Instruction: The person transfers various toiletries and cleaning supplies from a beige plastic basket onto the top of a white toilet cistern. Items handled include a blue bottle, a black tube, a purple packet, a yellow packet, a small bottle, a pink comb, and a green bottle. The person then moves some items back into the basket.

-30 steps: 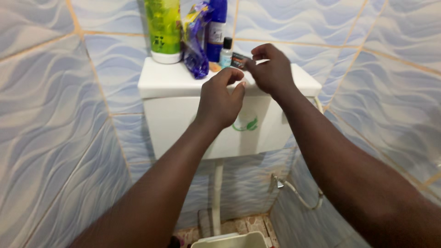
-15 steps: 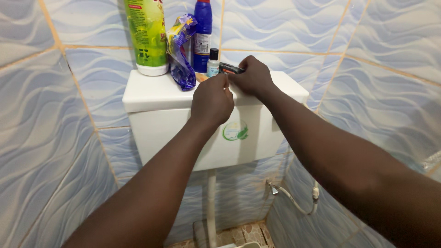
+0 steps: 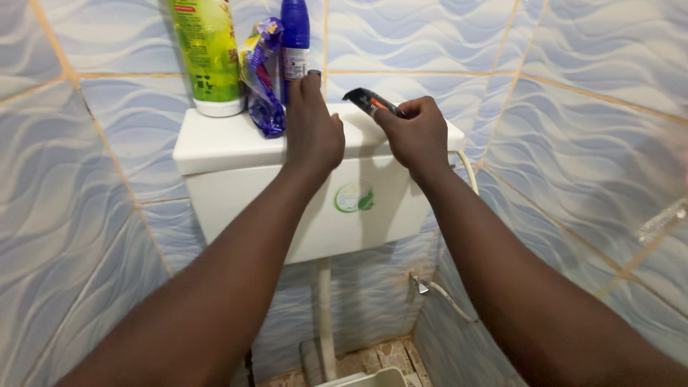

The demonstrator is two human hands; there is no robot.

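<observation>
My left hand (image 3: 312, 132) reaches over the lid of the white toilet cistern (image 3: 222, 143) and closes around a small bottle; only its black cap (image 3: 314, 73) shows above my fingers. My right hand (image 3: 416, 132) pinches a small dark sachet with an orange stripe (image 3: 367, 99), held tilted just above the right part of the lid. The two hands are a short way apart.
On the lid's back left stand a tall green bottle (image 3: 204, 50), a crumpled purple packet (image 3: 261, 82) and a blue bottle (image 3: 294, 36). Blue wavy tiles cover the walls. A hose and valve (image 3: 423, 287) sit low on the right, and a white pipe (image 3: 324, 315) drops below the cistern.
My hands have parted. The left moved up and back onto the small bottle. The right lifted the dark sachet off the lid and drew it to the right.
</observation>
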